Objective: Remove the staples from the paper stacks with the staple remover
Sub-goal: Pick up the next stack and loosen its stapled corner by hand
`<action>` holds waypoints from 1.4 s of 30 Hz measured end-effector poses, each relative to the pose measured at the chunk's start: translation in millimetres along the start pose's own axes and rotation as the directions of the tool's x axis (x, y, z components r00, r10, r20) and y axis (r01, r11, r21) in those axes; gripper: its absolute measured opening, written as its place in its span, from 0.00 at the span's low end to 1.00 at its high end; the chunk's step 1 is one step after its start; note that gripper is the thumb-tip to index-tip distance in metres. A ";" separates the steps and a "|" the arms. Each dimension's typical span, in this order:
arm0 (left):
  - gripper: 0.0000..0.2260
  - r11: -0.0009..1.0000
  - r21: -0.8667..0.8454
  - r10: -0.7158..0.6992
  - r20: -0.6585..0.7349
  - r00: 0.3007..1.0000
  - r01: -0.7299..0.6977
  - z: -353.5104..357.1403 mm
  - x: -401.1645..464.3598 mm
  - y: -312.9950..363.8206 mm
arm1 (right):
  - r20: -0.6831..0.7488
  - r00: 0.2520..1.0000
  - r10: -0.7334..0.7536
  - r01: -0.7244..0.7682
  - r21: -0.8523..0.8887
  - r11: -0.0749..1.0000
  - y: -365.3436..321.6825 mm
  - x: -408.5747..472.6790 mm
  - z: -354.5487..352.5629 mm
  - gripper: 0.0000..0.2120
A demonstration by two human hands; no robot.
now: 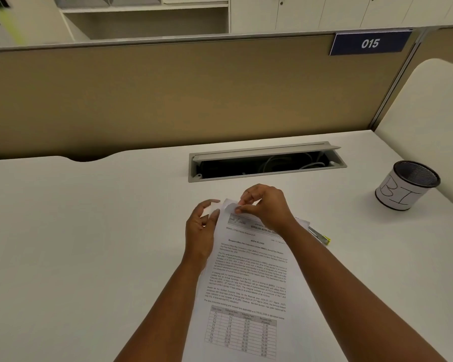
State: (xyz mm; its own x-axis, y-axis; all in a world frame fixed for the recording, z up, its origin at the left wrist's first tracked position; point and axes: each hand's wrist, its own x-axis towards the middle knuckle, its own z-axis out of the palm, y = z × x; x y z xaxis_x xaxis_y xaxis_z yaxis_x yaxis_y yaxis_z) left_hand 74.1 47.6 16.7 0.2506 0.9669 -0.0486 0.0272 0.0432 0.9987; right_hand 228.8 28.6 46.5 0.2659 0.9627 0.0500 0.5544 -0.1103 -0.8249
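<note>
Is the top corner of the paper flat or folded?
Folded: the right hand pinches the paper corner, bent over the sheet.

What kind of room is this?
Most likely an office cubicle: a white desk with a cable tray, a tan partition bearing a "015" sign, and cabinets behind.

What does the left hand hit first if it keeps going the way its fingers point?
Likely the folded top-left corner of the paper stack, pinched by the right hand. The left hand is open with fingers aimed up and right toward it. Depth is unclear; it may pass above.
</note>
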 end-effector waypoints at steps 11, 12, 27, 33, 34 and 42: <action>0.08 0.979 0.163 0.123 0.009 0.992 -0.123 2.0 4.3 -3.3 | 0.004 0.999 0.054 -0.054 0.007 0.999 -7.7 -2.7 -5.3 0.07; 0.08 0.983 0.158 0.093 0.011 0.996 -0.094 1.7 5.0 -3.4 | -0.004 0.998 0.055 -0.055 0.005 0.998 -8.0 -3.3 -5.3 0.08; 0.04 0.998 0.066 0.020 0.002 1.000 -0.021 -0.1 5.1 9.3 | 0.036 0.997 0.069 -0.070 0.031 0.997 -16.0 -2.0 -7.9 0.10; 0.05 0.997 0.068 0.038 0.025 0.999 -0.040 2.0 3.7 13.0 | 0.007 0.992 0.126 -0.126 0.024 0.992 -18.9 -0.7 -3.9 0.10; 0.05 0.997 0.067 0.039 0.023 0.999 -0.041 1.9 3.8 13.1 | 0.005 0.992 0.127 -0.127 0.020 0.992 -19.4 -1.0 -4.0 0.10; 0.05 0.999 0.033 0.032 0.033 0.999 -0.033 3.7 3.7 12.9 | -0.006 0.991 0.137 -0.137 0.040 0.990 -23.2 -2.4 -6.9 0.10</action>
State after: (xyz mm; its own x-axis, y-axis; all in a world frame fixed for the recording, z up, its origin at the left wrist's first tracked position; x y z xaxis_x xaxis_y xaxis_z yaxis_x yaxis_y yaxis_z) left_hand 79.0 50.9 29.4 0.2828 0.9590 -0.0175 0.0506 0.0033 0.9987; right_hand 220.8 27.2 69.4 0.3438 0.9371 -0.0602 0.4812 -0.2309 -0.8456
